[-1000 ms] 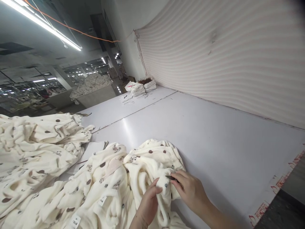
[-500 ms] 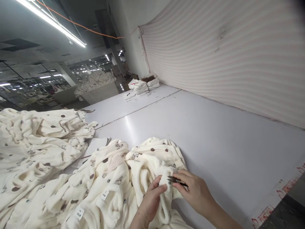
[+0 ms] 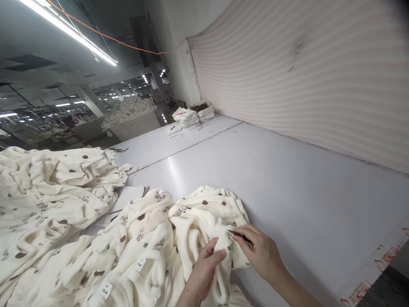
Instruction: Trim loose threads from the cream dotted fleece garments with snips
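Note:
A cream fleece garment [image 3: 191, 226] with brown spots and small printed figures lies bunched at the near side of the table. My left hand [image 3: 207, 264] pinches a fold of it between thumb and fingers. Dark thread snips [image 3: 242, 237] sit in my right hand [image 3: 262, 251], their tips pointing left against the cloth just above the left fingers. The snips' blades look close together. White printed labels [image 3: 105, 290] show on the fabric at the lower left.
More spotted cream fleece [image 3: 57, 183] is heaped at the left. White papers [image 3: 128, 198] lie between the heaps. Bundled white stacks [image 3: 189, 117] stand at the table's far end. A striped sheet [image 3: 287, 76] hangs along the right side of the grey tabletop [image 3: 287, 187].
My right hand has shifted slightly right and up with the snips, whose blades appear closer together now. My left hand keeps its pinch on the cloth, moved slightly right.

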### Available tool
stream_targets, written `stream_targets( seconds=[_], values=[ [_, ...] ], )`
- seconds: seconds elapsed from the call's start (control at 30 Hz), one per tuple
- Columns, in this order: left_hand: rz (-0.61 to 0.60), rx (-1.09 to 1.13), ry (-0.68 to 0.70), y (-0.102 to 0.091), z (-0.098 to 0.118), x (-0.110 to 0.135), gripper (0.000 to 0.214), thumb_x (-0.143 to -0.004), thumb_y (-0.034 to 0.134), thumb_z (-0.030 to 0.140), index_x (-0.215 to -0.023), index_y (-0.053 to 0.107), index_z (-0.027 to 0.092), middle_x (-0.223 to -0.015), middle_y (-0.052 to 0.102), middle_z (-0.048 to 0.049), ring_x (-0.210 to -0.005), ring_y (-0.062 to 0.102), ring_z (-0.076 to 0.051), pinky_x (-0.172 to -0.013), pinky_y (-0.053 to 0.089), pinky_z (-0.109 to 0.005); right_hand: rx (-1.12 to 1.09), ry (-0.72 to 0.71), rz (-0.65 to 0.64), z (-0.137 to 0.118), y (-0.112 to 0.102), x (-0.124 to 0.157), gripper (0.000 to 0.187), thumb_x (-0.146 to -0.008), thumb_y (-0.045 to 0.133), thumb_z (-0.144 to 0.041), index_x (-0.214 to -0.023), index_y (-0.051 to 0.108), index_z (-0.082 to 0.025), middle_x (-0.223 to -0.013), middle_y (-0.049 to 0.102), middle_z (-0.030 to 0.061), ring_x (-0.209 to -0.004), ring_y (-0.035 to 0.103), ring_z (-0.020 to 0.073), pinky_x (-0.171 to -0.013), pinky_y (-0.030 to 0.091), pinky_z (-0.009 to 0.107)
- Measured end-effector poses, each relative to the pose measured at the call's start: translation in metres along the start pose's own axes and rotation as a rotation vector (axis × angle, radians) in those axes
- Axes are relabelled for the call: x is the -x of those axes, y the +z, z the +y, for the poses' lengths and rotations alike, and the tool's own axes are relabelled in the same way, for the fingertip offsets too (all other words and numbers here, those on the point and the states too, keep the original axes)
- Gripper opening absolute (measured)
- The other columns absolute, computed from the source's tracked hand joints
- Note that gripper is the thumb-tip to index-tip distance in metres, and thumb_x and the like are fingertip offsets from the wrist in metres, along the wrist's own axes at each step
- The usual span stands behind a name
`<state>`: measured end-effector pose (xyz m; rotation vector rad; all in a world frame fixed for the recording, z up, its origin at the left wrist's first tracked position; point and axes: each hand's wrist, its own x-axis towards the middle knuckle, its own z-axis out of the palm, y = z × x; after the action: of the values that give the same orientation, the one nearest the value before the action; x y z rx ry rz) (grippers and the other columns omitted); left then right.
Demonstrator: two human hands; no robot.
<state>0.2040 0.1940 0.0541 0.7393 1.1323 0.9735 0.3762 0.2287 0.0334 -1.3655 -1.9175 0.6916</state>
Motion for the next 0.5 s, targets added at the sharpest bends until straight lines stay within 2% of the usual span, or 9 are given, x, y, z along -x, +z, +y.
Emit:
stream_targets(
  seconds=[0.03, 0.1, 0.17, 0.2, 0.27, 0.37, 0.5],
  values=[
    [0.076, -0.148, 0.076, -0.001, 0.001, 0.000, 0.023, -0.070, 0.066, 0.028, -0.091, 0.070, 0.019, -0.088, 0.066, -0.0078, -0.087, 0.057, -0.027, -0.085, 0.040, -0.035, -0.019, 0.024, -0.004, 0.001, 0.002, -0.001, 0.021, -0.085, 0.053, -0.033, -0.103, 0.062, -0.027, -0.097, 0.068, 0.0018, -0.082, 0.066, 0.0184, -0.066, 0.051, 0.026],
    [0.313, -0.443, 0.268, -0.004, 0.002, 0.000, 0.017, -0.066, 0.067, 0.024, -0.083, 0.069, 0.022, -0.087, 0.062, -0.0075, -0.089, 0.053, -0.029, -0.085, 0.038, -0.035, -0.058, 0.040, -0.067, 0.002, 0.005, -0.002, 0.020, -0.082, 0.057, -0.030, -0.101, 0.061, -0.026, -0.097, 0.067, 0.0011, -0.083, 0.065, 0.0186, -0.067, 0.051, 0.026],
    [0.535, -0.580, 0.385, -0.008, 0.002, 0.001, 0.019, -0.066, 0.063, 0.019, -0.084, 0.065, 0.023, -0.088, 0.059, -0.0062, -0.090, 0.051, -0.028, -0.083, 0.037, -0.033, -0.110, 0.038, -0.155, 0.001, 0.006, -0.001, 0.011, -0.081, 0.056, -0.026, -0.091, 0.062, -0.025, -0.089, 0.066, -0.0001, -0.080, 0.064, 0.0178, -0.068, 0.050, 0.026],
    [0.590, -0.575, 0.391, -0.009, 0.000, 0.003, 0.019, -0.068, 0.060, 0.018, -0.086, 0.061, 0.024, -0.088, 0.059, -0.0049, -0.088, 0.052, -0.027, -0.081, 0.037, -0.032, -0.145, 0.039, -0.185, -0.001, 0.005, 0.000, 0.009, -0.081, 0.056, -0.025, -0.088, 0.062, -0.025, -0.087, 0.066, -0.0001, -0.079, 0.063, 0.0177, -0.068, 0.050, 0.026],
    [0.598, -0.486, 0.343, -0.010, -0.003, 0.006, 0.014, -0.072, 0.057, 0.021, -0.085, 0.056, 0.024, -0.082, 0.058, -0.0018, -0.079, 0.051, -0.023, -0.075, 0.037, -0.029, -0.219, 0.042, -0.196, -0.008, 0.004, 0.001, 0.013, -0.082, 0.056, -0.028, -0.092, 0.063, -0.024, -0.091, 0.066, 0.0017, -0.083, 0.063, 0.0184, -0.071, 0.050, 0.027],
    [0.519, -0.342, 0.287, -0.008, -0.009, 0.010, 0.014, -0.074, 0.061, 0.030, -0.085, 0.055, 0.024, -0.078, 0.057, 0.0006, -0.073, 0.050, -0.020, -0.070, 0.037, -0.026, -0.276, -0.006, -0.185, -0.020, 0.004, 0.001, 0.023, -0.086, 0.054, -0.032, -0.104, 0.065, -0.025, -0.096, 0.066, 0.0043, -0.083, 0.064, 0.0189, -0.072, 0.050, 0.027],
    [0.473, -0.255, 0.272, -0.005, -0.016, 0.012, 0.019, -0.075, 0.063, 0.037, -0.085, 0.054, 0.024, -0.076, 0.058, 0.0019, -0.071, 0.050, -0.018, -0.068, 0.039, -0.025, -0.276, -0.025, -0.171, -0.031, 0.012, -0.002, 0.021, -0.086, 0.053, -0.029, -0.097, 0.070, -0.026, -0.088, 0.069, 0.0026, -0.079, 0.065, 0.0182, -0.070, 0.050, 0.026]
  ],
)
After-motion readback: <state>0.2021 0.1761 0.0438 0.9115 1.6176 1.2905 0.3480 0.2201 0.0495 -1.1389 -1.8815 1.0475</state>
